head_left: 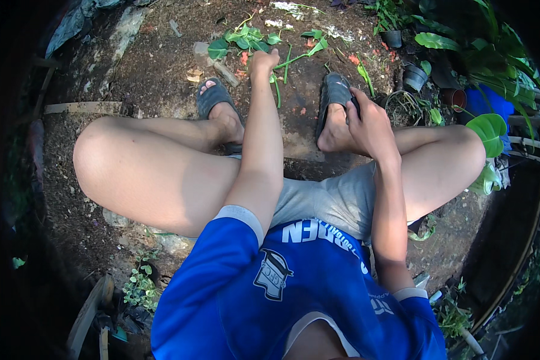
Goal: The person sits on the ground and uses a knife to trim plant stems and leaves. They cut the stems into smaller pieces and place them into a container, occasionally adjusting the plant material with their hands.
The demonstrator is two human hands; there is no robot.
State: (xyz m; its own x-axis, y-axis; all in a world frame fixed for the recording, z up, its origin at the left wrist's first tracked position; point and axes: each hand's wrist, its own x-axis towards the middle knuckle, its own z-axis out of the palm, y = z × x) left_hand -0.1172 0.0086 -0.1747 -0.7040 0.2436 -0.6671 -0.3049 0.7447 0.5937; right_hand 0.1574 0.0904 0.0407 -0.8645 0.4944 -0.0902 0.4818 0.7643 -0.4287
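Observation:
My left hand (263, 62) reaches forward to a cluster of green leafy cuttings (244, 39) on the soil. Its fingers are curled in beside the leaves, and what they grip is hidden. Cut green stems (278, 90) lie just right of that hand, and a longer stem with leaves (306, 55) stretches away to the right. Above my right sandal (335, 90), my right hand (371, 123) is closed around a dark-handled tool (355, 104). Only a short black part of it shows, so its kind cannot be made out.
Small dark plant pots (415, 78) and a brown pot (453, 99) stand at the right, near broad-leaved plants (489, 132) and a blue bag (492, 105). A wooden plank (84, 108) lies at the left. Reddish bits and a stone (225, 73) dot the damp ground.

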